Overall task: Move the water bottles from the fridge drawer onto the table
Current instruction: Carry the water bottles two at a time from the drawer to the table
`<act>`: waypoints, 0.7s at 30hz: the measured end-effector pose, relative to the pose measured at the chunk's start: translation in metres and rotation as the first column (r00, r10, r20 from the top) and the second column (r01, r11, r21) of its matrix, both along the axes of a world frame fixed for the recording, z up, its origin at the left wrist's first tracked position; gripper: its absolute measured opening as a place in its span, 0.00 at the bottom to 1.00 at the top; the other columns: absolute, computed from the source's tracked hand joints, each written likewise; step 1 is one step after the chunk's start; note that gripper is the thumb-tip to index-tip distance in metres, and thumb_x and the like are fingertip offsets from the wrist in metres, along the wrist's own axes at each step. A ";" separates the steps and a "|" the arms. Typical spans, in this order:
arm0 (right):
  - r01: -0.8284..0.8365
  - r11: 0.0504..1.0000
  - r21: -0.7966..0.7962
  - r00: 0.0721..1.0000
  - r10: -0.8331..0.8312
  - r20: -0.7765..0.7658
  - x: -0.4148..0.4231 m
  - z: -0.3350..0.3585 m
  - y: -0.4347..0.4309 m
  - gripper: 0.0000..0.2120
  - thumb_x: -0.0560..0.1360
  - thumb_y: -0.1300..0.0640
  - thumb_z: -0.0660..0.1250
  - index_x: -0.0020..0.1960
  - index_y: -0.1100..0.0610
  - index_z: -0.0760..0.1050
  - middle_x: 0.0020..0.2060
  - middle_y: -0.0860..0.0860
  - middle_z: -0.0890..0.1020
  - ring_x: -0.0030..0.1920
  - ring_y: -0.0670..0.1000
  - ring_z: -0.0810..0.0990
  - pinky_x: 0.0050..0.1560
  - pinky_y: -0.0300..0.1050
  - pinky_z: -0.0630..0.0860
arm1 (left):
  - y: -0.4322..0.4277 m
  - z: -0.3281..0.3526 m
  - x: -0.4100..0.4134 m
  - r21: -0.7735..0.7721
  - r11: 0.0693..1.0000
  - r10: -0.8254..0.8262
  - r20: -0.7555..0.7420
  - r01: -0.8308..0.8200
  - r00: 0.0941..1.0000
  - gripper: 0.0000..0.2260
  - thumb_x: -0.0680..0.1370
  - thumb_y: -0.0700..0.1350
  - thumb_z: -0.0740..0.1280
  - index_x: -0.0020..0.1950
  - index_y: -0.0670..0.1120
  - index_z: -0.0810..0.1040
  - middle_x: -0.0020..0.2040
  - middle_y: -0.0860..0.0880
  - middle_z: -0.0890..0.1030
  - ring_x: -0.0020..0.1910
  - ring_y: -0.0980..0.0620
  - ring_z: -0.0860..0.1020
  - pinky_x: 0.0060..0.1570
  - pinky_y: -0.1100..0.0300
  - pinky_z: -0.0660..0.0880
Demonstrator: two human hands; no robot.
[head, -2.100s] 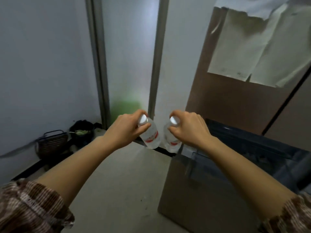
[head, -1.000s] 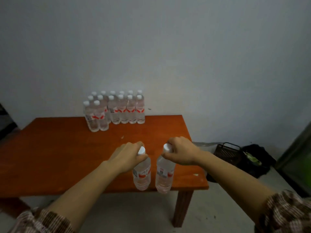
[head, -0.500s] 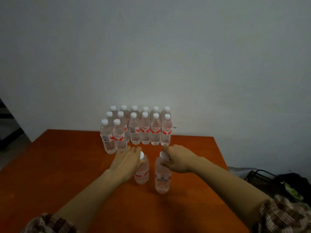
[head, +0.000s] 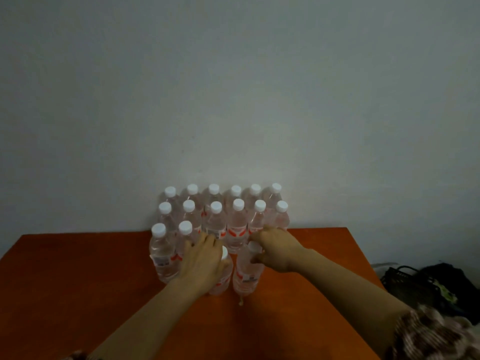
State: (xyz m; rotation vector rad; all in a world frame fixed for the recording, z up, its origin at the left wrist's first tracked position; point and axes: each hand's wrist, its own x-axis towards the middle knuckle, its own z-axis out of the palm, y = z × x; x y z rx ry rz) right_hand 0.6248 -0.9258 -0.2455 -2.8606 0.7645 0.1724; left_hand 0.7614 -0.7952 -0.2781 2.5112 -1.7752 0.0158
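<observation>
Sleeve [head: 436,336] in brown check shows at lower right, with both forearms stretched over the orange table [head: 78,287]. Left hand [head: 202,263] has its fingers closed round the top of one water bottle [head: 224,280]. Right hand [head: 279,252] pinches the second bottle [head: 246,275] just under its white cap. Both bottles are upright, side by side, low at the tabletop; whether their bases touch it is unclear. Just behind them the bottle group [head: 235,227] stands in rows against the wall [head: 233,100]. A black basket [head: 405,279] sits beyond the table's right edge.

left bottle [head: 223,279] and right bottle [head: 246,275], clear with white caps and red labels, upright side by side on the orange table [head: 78,281], just before rows of matching bottles [head: 236,227].
</observation>
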 end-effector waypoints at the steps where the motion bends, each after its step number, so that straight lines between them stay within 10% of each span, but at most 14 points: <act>1: 0.010 1.000 0.006 1.000 -0.010 -0.001 0.008 -0.001 -0.004 0.20 0.73 0.49 0.70 0.63 0.53 0.74 0.61 0.53 0.77 0.60 0.54 0.76 0.62 0.53 0.74 | -0.003 -0.002 0.007 -0.013 1.000 -0.001 0.017 0.001 1.000 0.18 0.79 0.56 0.57 0.64 0.48 0.71 0.64 0.51 0.72 0.65 0.49 0.66 0.62 0.51 0.64; 15: 0.092 0.996 0.000 0.996 -0.092 0.009 0.060 -0.016 -0.033 0.16 0.75 0.50 0.68 0.62 0.54 0.74 0.60 0.54 0.78 0.60 0.55 0.76 0.61 0.51 0.71 | -0.047 -0.026 0.062 -0.147 0.978 -0.125 0.161 0.149 0.979 0.11 0.63 0.49 0.78 0.42 0.51 0.80 0.39 0.54 0.79 0.43 0.49 0.74 0.37 0.54 0.70; 21: 0.125 0.990 0.069 0.992 -0.126 0.005 0.065 -0.021 -0.038 0.16 0.75 0.51 0.69 0.60 0.55 0.75 0.56 0.54 0.80 0.55 0.55 0.78 0.55 0.51 0.77 | -0.055 -0.035 0.077 -0.224 0.961 -0.120 0.194 0.163 0.974 0.16 0.61 0.47 0.78 0.45 0.53 0.79 0.45 0.55 0.80 0.45 0.49 0.71 0.41 0.53 0.70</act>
